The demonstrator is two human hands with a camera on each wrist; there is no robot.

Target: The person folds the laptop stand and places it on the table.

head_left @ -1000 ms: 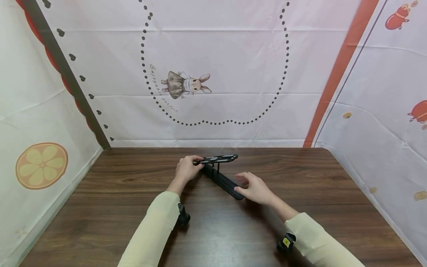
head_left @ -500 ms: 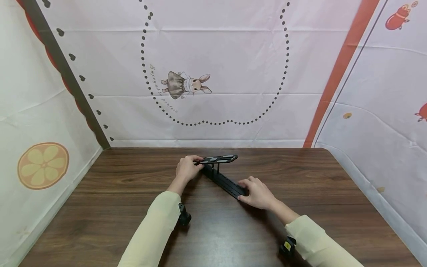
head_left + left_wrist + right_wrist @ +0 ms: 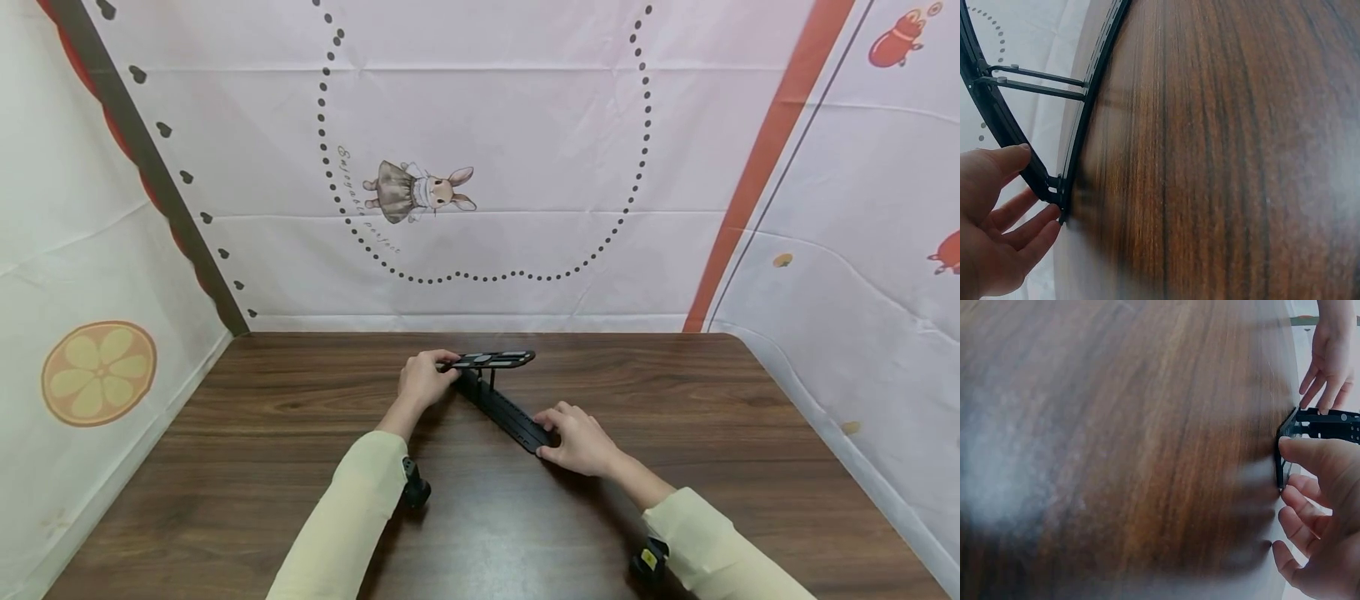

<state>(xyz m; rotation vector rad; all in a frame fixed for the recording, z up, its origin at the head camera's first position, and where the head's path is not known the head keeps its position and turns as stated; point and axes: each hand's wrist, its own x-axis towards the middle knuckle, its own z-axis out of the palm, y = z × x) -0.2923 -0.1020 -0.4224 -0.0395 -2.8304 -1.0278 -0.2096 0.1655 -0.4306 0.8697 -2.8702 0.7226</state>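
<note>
A black folding laptop stand (image 3: 504,414) lies slantwise on the table. Its upper plate (image 3: 495,360) is raised over the base on two thin struts (image 3: 1041,89). My left hand (image 3: 423,383) holds the far left end; in the left wrist view its thumb lies on the upper arm and its other fingers are by the hinge (image 3: 1054,184). At the base's near right end, my right hand (image 3: 583,442) pinches the sides between thumb and fingers. The right wrist view shows that thumb (image 3: 1307,452) against the base end, with the left hand (image 3: 1334,359) beyond.
The wood-grain table (image 3: 300,467) runs back to a white printed cloth (image 3: 525,167), which also hangs at both sides. Small black cameras sit at the left wrist (image 3: 415,483) and the right wrist (image 3: 649,560).
My right hand has moved slightly nearer and to the right, and its fingers have closed on the base end. That end has shifted a little towards me. The left hand keeps its place.
</note>
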